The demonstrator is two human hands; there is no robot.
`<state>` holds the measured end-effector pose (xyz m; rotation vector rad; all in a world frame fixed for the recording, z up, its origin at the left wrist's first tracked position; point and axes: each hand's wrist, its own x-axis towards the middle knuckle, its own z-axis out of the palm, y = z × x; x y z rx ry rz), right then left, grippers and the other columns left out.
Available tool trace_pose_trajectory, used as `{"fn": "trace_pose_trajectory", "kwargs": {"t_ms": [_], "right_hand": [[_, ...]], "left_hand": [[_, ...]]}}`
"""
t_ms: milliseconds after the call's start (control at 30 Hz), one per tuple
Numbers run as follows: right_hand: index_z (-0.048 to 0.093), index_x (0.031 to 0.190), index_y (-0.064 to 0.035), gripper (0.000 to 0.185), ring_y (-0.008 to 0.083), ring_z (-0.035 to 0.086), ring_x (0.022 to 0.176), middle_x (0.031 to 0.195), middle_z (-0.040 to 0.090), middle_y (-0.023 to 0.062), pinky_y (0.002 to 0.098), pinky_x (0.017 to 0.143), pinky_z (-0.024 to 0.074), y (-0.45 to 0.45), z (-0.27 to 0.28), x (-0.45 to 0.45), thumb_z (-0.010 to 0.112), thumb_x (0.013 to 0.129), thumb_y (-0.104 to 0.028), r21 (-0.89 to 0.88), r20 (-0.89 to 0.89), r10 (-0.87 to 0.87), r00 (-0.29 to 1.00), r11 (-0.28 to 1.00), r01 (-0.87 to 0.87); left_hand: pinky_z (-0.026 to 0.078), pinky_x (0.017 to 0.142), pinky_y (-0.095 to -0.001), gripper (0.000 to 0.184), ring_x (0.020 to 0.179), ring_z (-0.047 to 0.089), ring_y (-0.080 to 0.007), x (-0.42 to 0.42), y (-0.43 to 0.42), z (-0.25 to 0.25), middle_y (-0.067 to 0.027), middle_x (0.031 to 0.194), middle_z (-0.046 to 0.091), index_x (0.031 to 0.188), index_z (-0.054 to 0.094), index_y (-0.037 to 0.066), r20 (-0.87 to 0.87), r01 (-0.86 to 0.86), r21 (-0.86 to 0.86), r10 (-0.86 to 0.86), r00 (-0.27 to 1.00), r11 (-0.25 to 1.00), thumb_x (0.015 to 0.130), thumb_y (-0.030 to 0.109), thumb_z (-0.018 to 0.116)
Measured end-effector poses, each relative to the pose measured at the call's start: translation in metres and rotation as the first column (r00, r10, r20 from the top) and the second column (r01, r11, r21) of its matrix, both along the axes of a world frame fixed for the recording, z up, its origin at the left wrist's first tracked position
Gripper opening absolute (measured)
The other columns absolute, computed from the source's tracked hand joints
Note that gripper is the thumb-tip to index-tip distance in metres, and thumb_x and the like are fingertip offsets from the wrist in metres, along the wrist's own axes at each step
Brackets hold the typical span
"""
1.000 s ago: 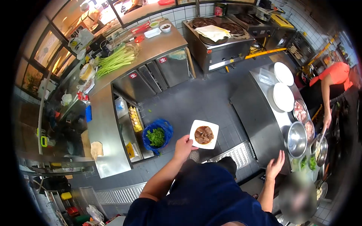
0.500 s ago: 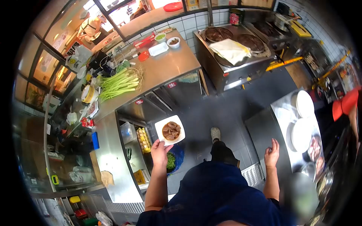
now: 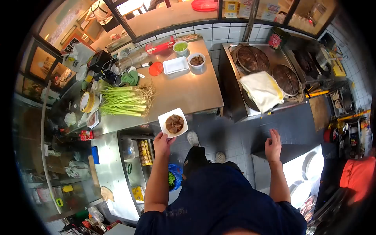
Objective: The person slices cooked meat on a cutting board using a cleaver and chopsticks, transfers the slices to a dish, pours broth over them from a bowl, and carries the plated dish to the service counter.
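My left hand [image 3: 163, 143] grips the near edge of a white square bowl [image 3: 164, 118], fingers wrapped at its rim. Pieces of brown meat in dark sauce [image 3: 174, 123] lie in the bowl, which is held level in the air just in front of the counter. Out to the right, my right hand [image 3: 273, 146] hangs above the floor by a low steel table, its fingers loosely stretched and nothing in them.
On the steel counter [image 3: 188, 92] are green stalks [image 3: 127, 100], a white tray [image 3: 175, 65] and two small bowls. A stove [image 3: 244, 109] with dark round pots and a white cloth [image 3: 262, 91] stands ahead right. A person in red [image 3: 357, 178] is at far right.
My body has stepped forward, so the counter and stove appear nearer. The left hand has carried the bowl of meat closer to the counter; the right hand stays empty.
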<state>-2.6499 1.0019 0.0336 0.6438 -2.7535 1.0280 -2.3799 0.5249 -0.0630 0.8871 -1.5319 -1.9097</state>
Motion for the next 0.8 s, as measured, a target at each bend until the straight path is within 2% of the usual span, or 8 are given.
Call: {"fn": "trace_pose_trajectory", "kwargs": {"t_ms": [67,200,233,367,533,667,733,800], "right_hand": [[0.062,0.135,-0.0038,0.047,0.0337,0.067,0.112,0.139,0.059,0.0199,0.0363,0.084,0.0591,-0.041,-0.005,-0.019,0.062,0.088,0.007,0.022,-0.048,0.042,0.998,0.999,-0.041],[0.066,0.128,-0.0026,0.04,0.036,0.069,0.105,0.132,0.063,0.0205,0.037,0.083,0.0589,-0.127,-0.012,-0.046,0.063,0.089,0.004,0.055,0.07,0.031,0.997,0.998,-0.035],[0.068,0.123,-0.0015,0.035,0.0352,0.071,0.096,0.124,0.067,0.0202,0.0373,0.081,0.059,-0.145,-0.027,-0.056,0.064,0.089,0.002,0.08,-0.051,0.065,0.997,0.995,-0.06],[0.07,0.119,-0.0008,0.027,0.03,0.073,0.092,0.11,0.072,0.0191,0.0364,0.078,0.0586,-0.229,-0.044,-0.08,0.065,0.092,-0.005,-0.036,0.204,-0.01,0.979,0.999,0.018],[0.071,0.117,0.0006,0.025,0.0199,0.073,0.08,0.092,0.075,0.0146,0.0325,0.071,0.0571,-0.339,-0.051,-0.125,0.066,0.098,-0.015,-0.199,0.542,-0.036,0.839,0.965,0.17],[0.07,0.119,0.0018,0.028,0.0161,0.071,0.074,0.087,0.074,0.0111,0.0307,0.069,0.0563,-0.411,-0.078,-0.177,0.065,0.099,-0.017,-0.3,0.631,0.024,0.776,0.929,0.215],[0.069,0.12,0.0018,0.028,0.0156,0.071,0.075,0.087,0.074,0.0104,0.0302,0.068,0.0564,-0.441,-0.088,-0.202,0.064,0.1,-0.018,-0.28,0.709,-0.001,0.706,0.917,0.283],[0.068,0.12,0.0039,0.03,0.0166,0.071,0.078,0.095,0.074,0.0112,0.0305,0.068,0.0584,-0.467,-0.089,-0.224,0.061,0.102,-0.019,-0.253,0.751,-0.014,0.66,0.917,0.308]], "left_hand": [[0.066,0.082,-0.0406,0.025,0.097,0.073,-0.0297,-0.035,-0.038,-0.021,-0.0197,0.114,0.069,0.12,0.058,-0.011,0.008,0.02,-0.038,-0.019,1.0,0.999,0.1,0.003,0.052],[0.066,0.08,-0.0384,0.026,0.096,0.073,-0.0286,-0.095,-0.114,-0.07,-0.0179,0.114,0.069,0.119,0.061,-0.009,0.048,0.085,-0.156,-0.078,0.996,0.984,0.1,0.004,0.051],[0.066,0.079,-0.0381,0.026,0.096,0.073,-0.0284,-0.105,-0.132,-0.089,-0.0175,0.114,0.069,0.12,0.061,-0.009,0.028,0.093,-0.141,-0.09,0.996,0.986,0.1,0.004,0.051],[0.066,0.078,-0.0376,0.027,0.094,0.073,-0.0277,-0.142,-0.192,-0.129,-0.0166,0.114,0.069,0.123,0.061,-0.008,0.093,0.184,-0.153,-0.172,0.981,0.971,0.101,0.006,0.052],[0.065,0.076,-0.0355,0.03,0.093,0.073,-0.0255,-0.156,-0.23,-0.111,-0.0163,0.114,0.069,0.128,0.06,-0.006,0.214,0.242,-0.046,-0.227,0.95,0.969,0.103,0.008,0.051],[0.064,0.074,-0.0345,0.033,0.092,0.072,-0.0236,-0.17,-0.236,-0.069,-0.0144,0.112,0.07,0.132,0.059,-0.004,0.332,0.22,-0.032,-0.197,0.922,0.975,0.105,0.014,0.053],[0.063,0.075,-0.0355,0.036,0.091,0.072,-0.0247,-0.173,-0.241,-0.05,-0.015,0.11,0.07,0.133,0.059,-0.004,0.498,0.289,-0.178,-0.167,0.851,0.941,0.105,0.018,0.056],[0.06,0.074,-0.0371,0.041,0.089,0.071,-0.0272,-0.177,-0.248,-0.015,-0.0172,0.106,0.07,0.133,0.059,-0.005,0.71,0.449,-0.382,-0.055,0.702,0.808,0.103,0.022,0.061]]}}
